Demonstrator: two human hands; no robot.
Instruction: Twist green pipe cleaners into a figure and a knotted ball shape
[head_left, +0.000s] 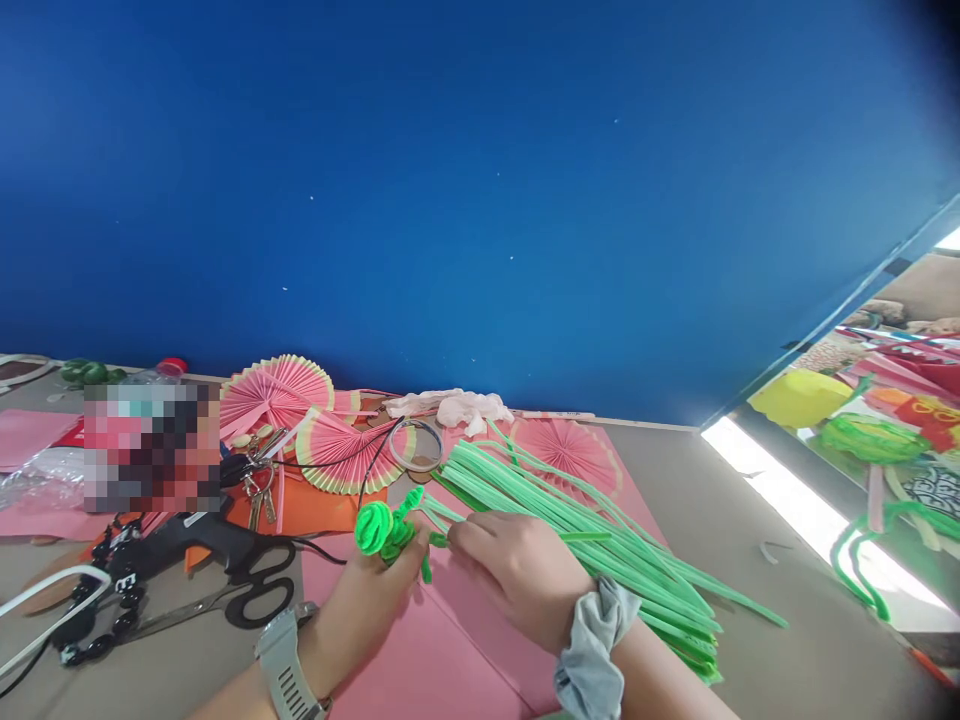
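My left hand is closed around a bright green pipe cleaner flower with a coiled, rose-like head. Short twisted green pieces stick out beside the head and below my thumb. My right hand is closed just to the right, its fingertips pinching a green pipe cleaner that runs toward the flower. Its curled fingers partly hide the grip. Beside and behind my right hand lies a thick bundle of light green pipe cleaners. Pink paper lies beneath both hands.
Pink pleated paper fans lie along the blue panel. To the left are black-handled scissors, a black glue gun, keys and a beaded string. A tape roll sits behind the flower.
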